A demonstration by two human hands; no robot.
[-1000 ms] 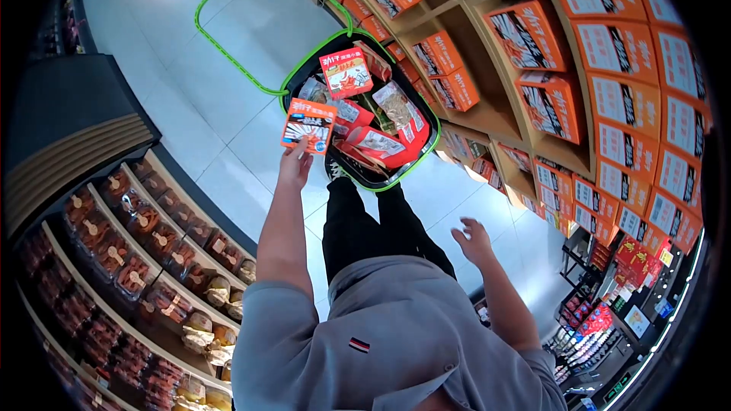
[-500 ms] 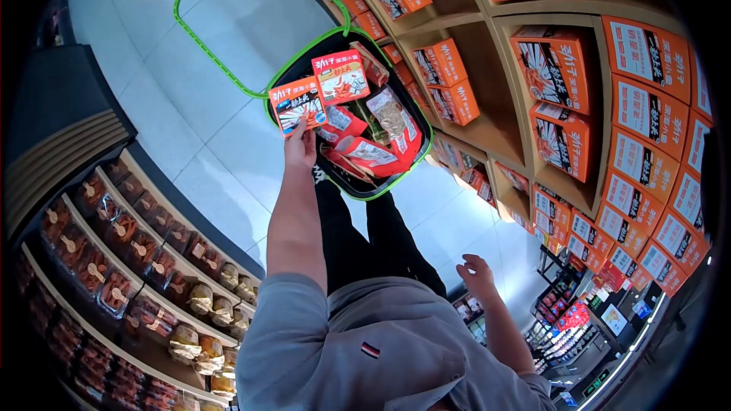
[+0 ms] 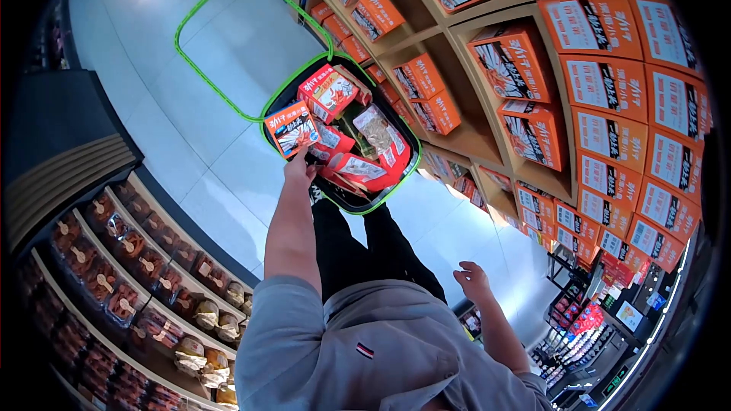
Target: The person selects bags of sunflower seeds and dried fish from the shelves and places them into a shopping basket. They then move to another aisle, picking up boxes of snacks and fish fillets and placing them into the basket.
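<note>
A black shopping basket (image 3: 417,154) with a green rim stands ahead of my legs, its green handle (image 3: 215,90) tipped out to the far left. At the basket's left side rests an orange snack box (image 3: 292,130), face up. My left hand (image 3: 301,170) is just below that box, a fingertip at its lower edge and the fingers apart. A red snack box (image 3: 327,93) lies beside it. Red packets (image 3: 364,170) and a clear-windowed bag (image 3: 375,129) fill the rest of the basket. Away from everything, my right hand (image 3: 474,281) hangs at my right side, loosely curled and holding nothing.
Wooden shelves (image 3: 457,148) with orange snack boxes (image 3: 509,68) rise on the right, beside a tall stack of similar boxes (image 3: 601,87). Packaged food trays (image 3: 103,278) line a display on the left. Pale floor tiles (image 3: 190,152) run between them.
My left hand has slid down off the front of the orange box, which now sits at the basket's left side. The red box has tilted. The view has shifted slightly.
</note>
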